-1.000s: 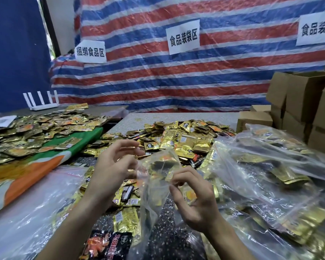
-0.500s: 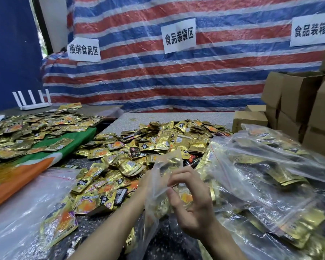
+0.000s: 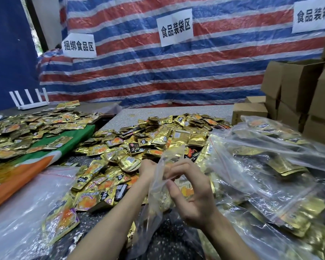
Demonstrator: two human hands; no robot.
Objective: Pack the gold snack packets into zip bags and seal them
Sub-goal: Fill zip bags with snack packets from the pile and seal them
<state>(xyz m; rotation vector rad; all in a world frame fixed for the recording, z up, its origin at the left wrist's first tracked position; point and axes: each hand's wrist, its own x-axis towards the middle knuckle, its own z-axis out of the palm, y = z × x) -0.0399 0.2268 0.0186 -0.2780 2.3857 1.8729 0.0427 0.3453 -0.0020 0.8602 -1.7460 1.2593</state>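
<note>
Two bare forearms rise from the bottom edge and meet above the speckled table. The left hand reaches forward with a straight wrist. Its fingers are lost behind the crumpled plastic of a clear zip bag, so I cannot tell whether they are spread or closed on anything. The right hand is turned palm-left with the wrist bent up. Its fingers are curled, with thumb and forefinger pinching the bag's upper edge and the other fingers arched over them. The bag hangs from that pinch between the two forearms, and gold shows through its wall near the middle. Just beyond the hands a heap of loose gold snack packets covers the table, running under the left forearm. Filled zip bags are piled against the heap on the right, with cardboard boxes stacked behind them. To the left, more packets lie on a green and orange cloth, and empty clear bags lie nearer. A striped tarp with paper signs forms the back wall.
</note>
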